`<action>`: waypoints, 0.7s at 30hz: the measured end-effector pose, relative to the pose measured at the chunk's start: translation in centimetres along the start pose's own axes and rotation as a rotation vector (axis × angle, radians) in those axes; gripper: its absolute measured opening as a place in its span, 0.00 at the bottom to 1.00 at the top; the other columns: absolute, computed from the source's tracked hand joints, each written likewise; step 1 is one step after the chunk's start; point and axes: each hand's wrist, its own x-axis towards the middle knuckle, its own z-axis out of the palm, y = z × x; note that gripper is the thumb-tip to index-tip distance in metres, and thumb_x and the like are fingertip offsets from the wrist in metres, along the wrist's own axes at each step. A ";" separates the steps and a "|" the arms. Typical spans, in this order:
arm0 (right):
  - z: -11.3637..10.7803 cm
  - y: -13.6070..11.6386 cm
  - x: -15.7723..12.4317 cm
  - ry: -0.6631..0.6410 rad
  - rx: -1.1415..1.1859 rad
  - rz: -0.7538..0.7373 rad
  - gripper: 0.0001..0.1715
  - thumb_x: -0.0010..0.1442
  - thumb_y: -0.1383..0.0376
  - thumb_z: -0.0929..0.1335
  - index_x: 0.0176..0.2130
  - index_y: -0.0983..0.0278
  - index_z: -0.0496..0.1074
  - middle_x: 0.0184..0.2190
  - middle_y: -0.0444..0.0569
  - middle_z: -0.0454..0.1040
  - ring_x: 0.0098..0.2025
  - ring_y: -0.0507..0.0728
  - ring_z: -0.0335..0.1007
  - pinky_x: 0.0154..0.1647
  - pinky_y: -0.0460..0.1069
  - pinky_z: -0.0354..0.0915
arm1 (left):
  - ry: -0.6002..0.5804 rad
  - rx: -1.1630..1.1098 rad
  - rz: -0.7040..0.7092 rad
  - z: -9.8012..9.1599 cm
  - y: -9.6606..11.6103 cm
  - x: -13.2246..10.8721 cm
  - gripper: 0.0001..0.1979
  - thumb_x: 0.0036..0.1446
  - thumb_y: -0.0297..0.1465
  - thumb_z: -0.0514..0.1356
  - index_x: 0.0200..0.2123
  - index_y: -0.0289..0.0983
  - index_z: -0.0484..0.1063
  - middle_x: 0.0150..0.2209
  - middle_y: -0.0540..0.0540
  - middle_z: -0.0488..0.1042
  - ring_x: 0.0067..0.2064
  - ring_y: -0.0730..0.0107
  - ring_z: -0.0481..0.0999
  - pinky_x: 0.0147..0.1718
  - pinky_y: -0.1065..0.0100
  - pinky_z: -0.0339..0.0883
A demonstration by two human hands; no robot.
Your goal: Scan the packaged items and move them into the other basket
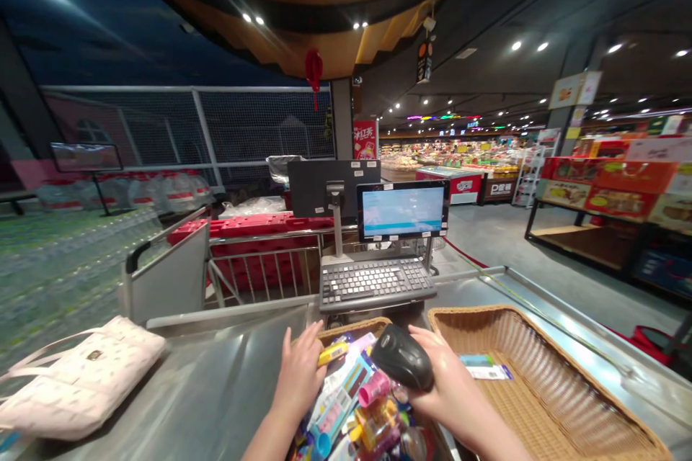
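My right hand (443,374) is wrapped round a black barcode scanner (403,357), its head tilted up and to the left. Below it, a wicker basket (354,331) is filled with small mixed goods. Over the basket's left side, my left hand (300,367) has a small yellow pack (333,354) between its thumb side and fingers; the grip itself is partly hidden. Among the goods are a light blue boxed item (343,400), a pink-capped piece (373,389) and a clear yellowish bottle (378,421).
To the right stands a second wicker basket (540,389) with a flat blue-and-white pack (486,369) inside. A keyboard (378,282) and a lit screen (403,210) are ahead. On the metal counter (227,374) at left lies a pale pink handbag (86,378).
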 end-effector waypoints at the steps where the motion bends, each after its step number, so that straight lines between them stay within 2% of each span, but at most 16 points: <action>1: 0.3 0.0 0.1 -0.005 -0.006 -0.005 0.30 0.44 0.70 0.70 0.49 0.63 0.77 0.51 0.56 0.78 0.62 0.69 0.65 0.65 0.64 0.58 | -0.010 0.002 -0.014 0.0 -0.1 -0.4 0.12 0.49 0.20 0.55 0.33 0.41 0.72 0.61 0.39 0.71 0.62 0.50 0.70 0.64 0.31 0.45; 5: 1.6 0.6 0.2 -0.024 -0.032 0.002 0.30 0.44 0.70 0.70 0.49 0.63 0.77 0.54 0.58 0.76 0.62 0.70 0.65 0.65 0.67 0.57 | -0.068 0.011 -0.064 0.0 -0.2 -1.6 0.13 0.50 0.22 0.57 0.36 0.42 0.74 0.61 0.39 0.71 0.62 0.48 0.69 0.63 0.30 0.47; 8: 2.0 0.9 0.2 -0.037 -0.016 0.015 0.30 0.44 0.70 0.70 0.49 0.62 0.77 0.54 0.57 0.76 0.63 0.70 0.64 0.67 0.69 0.52 | -0.087 0.003 -0.074 -0.2 -0.3 -2.3 0.11 0.53 0.28 0.61 0.40 0.43 0.76 0.63 0.38 0.68 0.63 0.47 0.68 0.63 0.29 0.48; 11: 1.5 1.0 -0.1 -0.024 0.013 0.023 0.30 0.43 0.71 0.70 0.49 0.63 0.77 0.55 0.57 0.76 0.62 0.70 0.64 0.66 0.67 0.55 | -0.053 -0.023 -0.064 -0.4 -0.2 -2.1 0.13 0.58 0.36 0.60 0.46 0.43 0.75 0.64 0.37 0.67 0.63 0.48 0.68 0.62 0.31 0.50; 13: 0.6 1.1 -0.4 -0.002 0.027 0.030 0.30 0.43 0.71 0.70 0.49 0.63 0.76 0.55 0.58 0.75 0.62 0.69 0.65 0.65 0.65 0.58 | -0.038 -0.047 -0.032 -0.6 0.3 -1.1 0.14 0.61 0.39 0.58 0.48 0.43 0.74 0.64 0.37 0.66 0.64 0.48 0.67 0.62 0.31 0.52; 17: -2.2 2.2 -1.5 0.053 -0.004 0.054 0.30 0.45 0.69 0.70 0.50 0.63 0.76 0.55 0.57 0.76 0.61 0.70 0.67 0.64 0.65 0.59 | -0.058 -0.112 0.107 -0.4 3.4 2.6 0.14 0.62 0.38 0.57 0.49 0.43 0.74 0.65 0.37 0.64 0.65 0.48 0.65 0.62 0.31 0.52; 21: -5.9 4.4 -3.2 0.133 -0.082 0.119 0.28 0.45 0.70 0.69 0.49 0.62 0.77 0.53 0.57 0.77 0.60 0.70 0.67 0.64 0.65 0.59 | -0.089 -0.190 0.287 1.2 8.9 6.8 0.14 0.60 0.35 0.59 0.50 0.42 0.73 0.66 0.37 0.64 0.66 0.48 0.63 0.63 0.32 0.51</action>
